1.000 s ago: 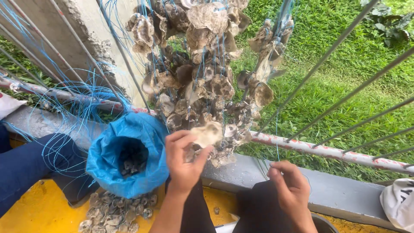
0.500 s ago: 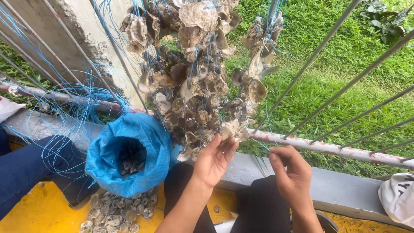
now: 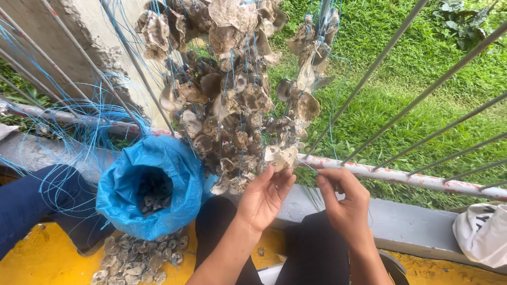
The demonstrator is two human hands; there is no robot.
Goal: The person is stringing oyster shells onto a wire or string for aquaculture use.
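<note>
- Our left hand [image 3: 264, 195] pinched a pale shell [image 3: 280, 157] at the bottom of the shell cluster [image 3: 232, 100].
- Our right hand [image 3: 346, 198], just right of that shell, pinched a thin line, fingers nearly closed.
- A blue bag [image 3: 150, 187] sat left of the cluster.
- Grass [image 3: 422, 79] lay beyond.

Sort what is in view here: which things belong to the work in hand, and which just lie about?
In use: left hand holding a pale shell on the hanging cluster of grey-brown strung shells; right hand pinching thin blue line.

Lying about: blue plastic bag of shells, loose shell heap on yellow floor, white cloth bag, metal railing.
</note>
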